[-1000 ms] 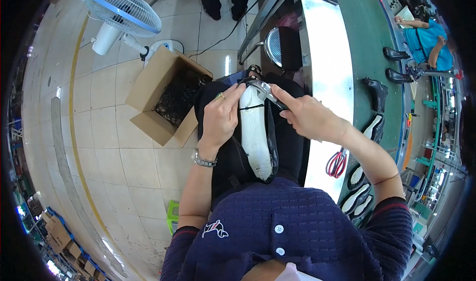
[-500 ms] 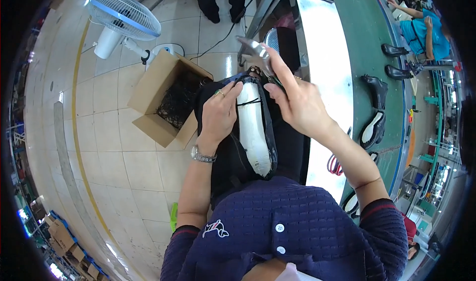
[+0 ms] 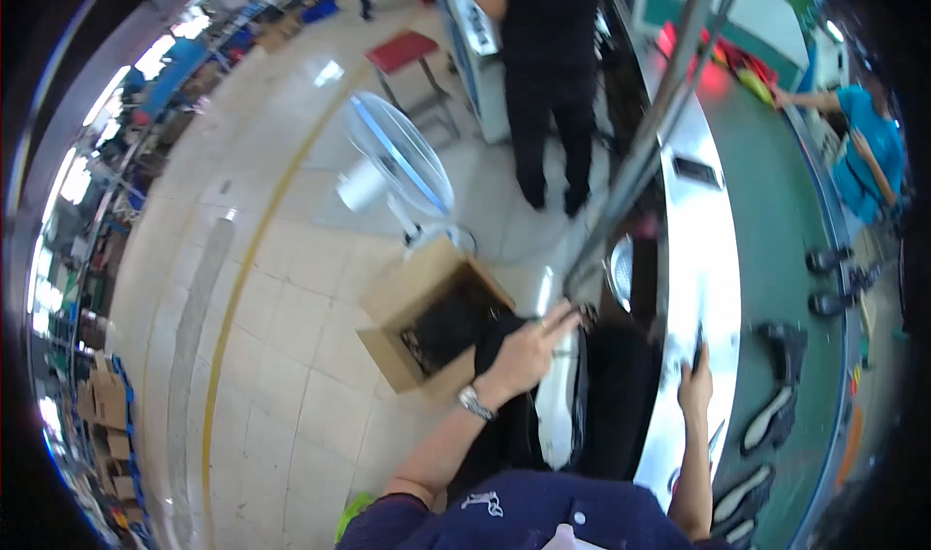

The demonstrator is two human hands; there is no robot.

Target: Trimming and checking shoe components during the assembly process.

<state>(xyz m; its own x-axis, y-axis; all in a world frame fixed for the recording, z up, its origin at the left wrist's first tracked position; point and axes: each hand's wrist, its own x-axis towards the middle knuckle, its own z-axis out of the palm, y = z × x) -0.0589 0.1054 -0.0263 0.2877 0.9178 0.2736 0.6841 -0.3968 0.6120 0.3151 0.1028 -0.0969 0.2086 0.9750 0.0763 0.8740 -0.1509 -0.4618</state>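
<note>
A black boot [image 3: 557, 416], its white underside facing up, lies across my lap. My left hand [image 3: 524, 364], with a metal watch on the wrist, grips the far end of it, fingers over the dark edge. Out to the right, above the shiny metal bench [image 3: 716, 259], my right hand [image 3: 695, 393] is closed around a slim dark tool [image 3: 700, 340] that points away from me. Motion blur hides the tool's exact kind, and whether it touches the bench cannot be made out.
An open cardboard box [image 3: 412, 341] with dark contents stands left of my knees, a fan [image 3: 398, 157] beyond it. Several black boots [image 3: 778, 419] lie on the green belt [image 3: 766, 288]. A metal post [image 3: 645, 162] rises ahead. Another person [image 3: 548, 75] stands further off.
My right hand has left the boot and moved right over the bench. The silver pincers it held over the boot are no longer recognisable. My view has tilted up and left.
</note>
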